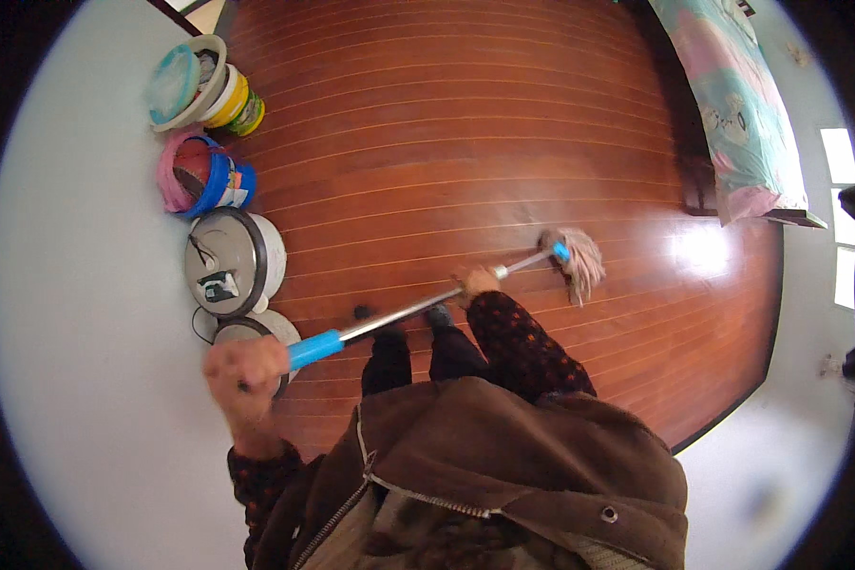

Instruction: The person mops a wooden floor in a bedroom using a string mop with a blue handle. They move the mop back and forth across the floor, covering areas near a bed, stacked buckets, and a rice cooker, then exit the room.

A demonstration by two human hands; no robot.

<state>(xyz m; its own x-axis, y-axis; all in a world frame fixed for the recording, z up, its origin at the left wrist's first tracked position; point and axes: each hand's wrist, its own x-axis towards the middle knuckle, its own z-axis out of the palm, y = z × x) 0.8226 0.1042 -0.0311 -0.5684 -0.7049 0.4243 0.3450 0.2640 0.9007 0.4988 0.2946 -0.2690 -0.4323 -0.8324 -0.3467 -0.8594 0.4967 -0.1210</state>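
Note:
A string mop (584, 266) with a pinkish head rests on the reddish-brown plank floor (427, 161), ahead of me and to the right. Its silver pole runs from a blue joint down to a blue grip at the lower left. My left hand (242, 370) is closed round the top end of that grip. Farther down the pole, near a white collar, my right hand (478, 282) wraps the shaft. Both hands hold the mop, which slants across in front of my legs.
Along the left wall stand stacked basins and buckets (209, 90), a blue bucket (220, 185) with pink cloth over its rim, and two round white lidded containers (266, 252). At the far right is a bed (731, 114) with a pastel cover. My feet are close below the pole.

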